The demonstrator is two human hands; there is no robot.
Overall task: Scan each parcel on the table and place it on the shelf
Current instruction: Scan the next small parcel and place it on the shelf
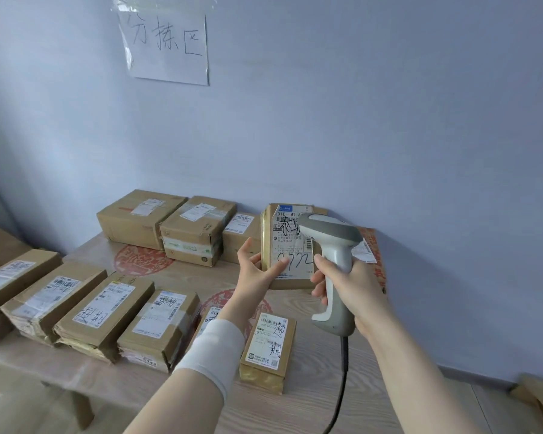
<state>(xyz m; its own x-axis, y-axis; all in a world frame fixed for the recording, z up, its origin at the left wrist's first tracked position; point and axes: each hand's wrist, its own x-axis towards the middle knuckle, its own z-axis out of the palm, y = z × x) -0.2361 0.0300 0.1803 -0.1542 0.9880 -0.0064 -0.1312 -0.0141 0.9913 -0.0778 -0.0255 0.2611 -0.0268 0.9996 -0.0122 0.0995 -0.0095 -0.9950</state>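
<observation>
The left hand (259, 270) is gripping a small brown parcel (290, 245) upright above the table (311, 399) (thumb lying across its label), while the right hand (347, 286) is wrapping closed round the grey scanner (333, 261), just beside the label.

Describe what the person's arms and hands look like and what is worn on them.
Both hands are bare: no gloves, rings or watch show on the left hand or the right hand. The left forearm wears a plain white band, like a pushed-up cuff or wrist wrap, between wrist and elbow, without markings. The right forearm is uncovered as far as the frame shows; no sleeve appears there.
</observation>
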